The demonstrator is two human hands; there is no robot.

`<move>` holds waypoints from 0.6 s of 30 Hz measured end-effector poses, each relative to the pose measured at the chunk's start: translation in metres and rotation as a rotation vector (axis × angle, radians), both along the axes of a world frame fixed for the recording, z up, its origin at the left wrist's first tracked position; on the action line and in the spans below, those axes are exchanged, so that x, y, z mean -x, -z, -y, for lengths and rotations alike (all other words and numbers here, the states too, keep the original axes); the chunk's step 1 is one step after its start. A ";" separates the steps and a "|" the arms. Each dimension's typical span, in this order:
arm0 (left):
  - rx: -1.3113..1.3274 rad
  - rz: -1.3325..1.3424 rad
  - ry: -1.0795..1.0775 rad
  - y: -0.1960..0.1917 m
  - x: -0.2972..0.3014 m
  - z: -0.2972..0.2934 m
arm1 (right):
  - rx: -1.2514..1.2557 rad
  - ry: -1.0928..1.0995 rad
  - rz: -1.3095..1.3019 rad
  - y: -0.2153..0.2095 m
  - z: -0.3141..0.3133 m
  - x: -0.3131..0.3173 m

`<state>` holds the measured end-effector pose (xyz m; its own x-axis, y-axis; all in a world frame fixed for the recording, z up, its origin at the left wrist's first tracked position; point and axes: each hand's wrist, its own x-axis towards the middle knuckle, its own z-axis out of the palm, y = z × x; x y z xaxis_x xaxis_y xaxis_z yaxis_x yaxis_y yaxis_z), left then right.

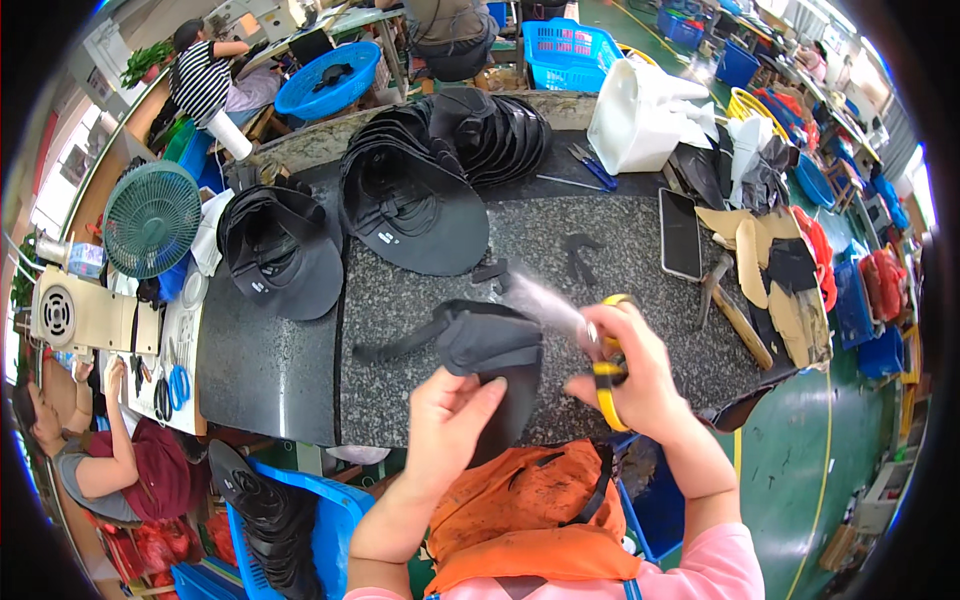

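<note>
The left hand (447,415) is pinching a black cap (490,343); the right hand (643,375), half-curled, is gripping yellow-handled scissors (606,398) alongside — I'm judging a steady pinch best.

This is a factory-style workshop: yellow-handled metal scissors (606,398) and stacks of black, wide-brimmed caps (440,235) at a speckled grey stone bench (625,235), seated co-workers (203,85), blue plastic baskets (570,55) and a green floor (785,490) with painted yellow lines show it.
</note>
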<state>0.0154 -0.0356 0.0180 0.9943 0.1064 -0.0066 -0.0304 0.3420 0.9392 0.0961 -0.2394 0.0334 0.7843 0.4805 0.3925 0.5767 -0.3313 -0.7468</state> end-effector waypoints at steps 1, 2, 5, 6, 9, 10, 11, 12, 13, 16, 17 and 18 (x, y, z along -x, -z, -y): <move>0.019 -0.025 -0.004 0.000 -0.001 -0.007 | 0.231 0.073 0.280 -0.007 0.010 0.002; 0.047 -0.044 -0.005 -0.005 -0.002 -0.008 | 0.303 0.046 0.358 -0.009 0.018 0.001; 0.031 0.027 0.064 -0.001 0.005 -0.022 | 0.575 0.029 0.527 -0.022 0.030 0.003; 0.023 0.002 0.088 -0.002 0.007 -0.024 | 0.587 0.037 0.528 -0.025 0.032 0.002; 0.016 -0.002 0.136 -0.003 0.010 -0.024 | 0.602 0.045 0.522 -0.034 0.036 -0.003; 0.016 0.022 0.158 -0.003 0.010 -0.024 | 0.602 0.046 0.520 -0.035 0.037 -0.004; 0.016 0.021 0.159 -0.005 0.010 -0.023 | 0.603 0.024 0.507 -0.035 0.036 -0.004; -0.005 0.016 0.160 -0.008 0.010 -0.020 | 0.602 0.001 0.495 -0.036 0.036 -0.004; -0.027 0.011 0.160 -0.010 0.011 -0.018 | 0.601 -0.017 0.497 -0.036 0.034 -0.004; -0.012 0.002 0.161 -0.017 0.012 -0.013 | 0.604 -0.037 0.550 -0.036 0.034 -0.001; -0.012 0.001 0.159 -0.016 0.013 -0.014 | 0.617 -0.062 0.569 -0.034 0.039 -0.001; -0.026 -0.016 0.175 -0.015 0.014 -0.017 | 0.613 -0.065 0.569 -0.032 0.041 -0.001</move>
